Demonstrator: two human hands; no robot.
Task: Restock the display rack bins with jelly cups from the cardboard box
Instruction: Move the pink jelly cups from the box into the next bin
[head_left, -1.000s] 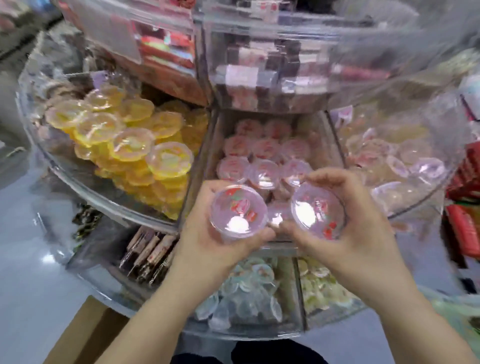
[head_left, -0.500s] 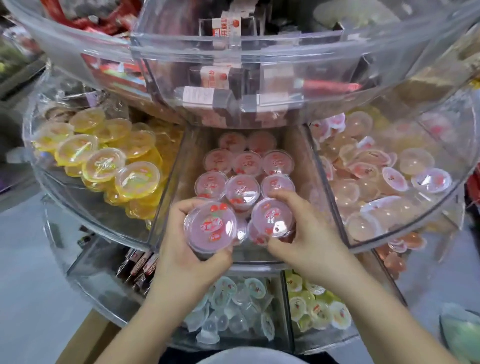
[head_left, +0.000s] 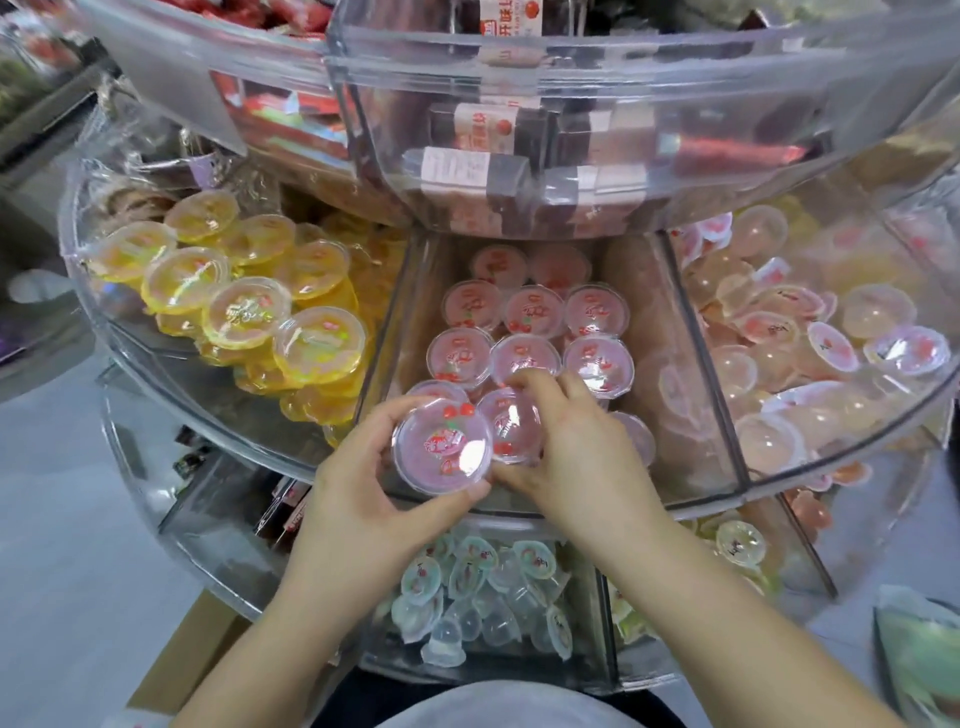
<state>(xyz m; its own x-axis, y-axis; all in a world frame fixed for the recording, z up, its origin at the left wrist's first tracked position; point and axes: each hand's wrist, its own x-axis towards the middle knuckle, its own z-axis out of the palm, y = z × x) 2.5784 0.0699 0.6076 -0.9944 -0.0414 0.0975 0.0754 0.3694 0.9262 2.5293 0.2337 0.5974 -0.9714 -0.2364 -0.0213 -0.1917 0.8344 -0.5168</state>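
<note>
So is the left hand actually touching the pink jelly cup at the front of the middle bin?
Touching. The head view shows the left hand with thumb and fingers curled round the rim of the pink jelly cup.

Both hands w/ pink cups moved fwd: right hand now lowering its cup into middle bin.

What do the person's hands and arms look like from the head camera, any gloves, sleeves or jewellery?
Both hands, left hand and right hand, are bare: no gloves, rings or watch visible. Both forearms are uncovered as far as the frame shows, with no sleeve cuffs in view. Fingernails look short and unpainted.
</note>
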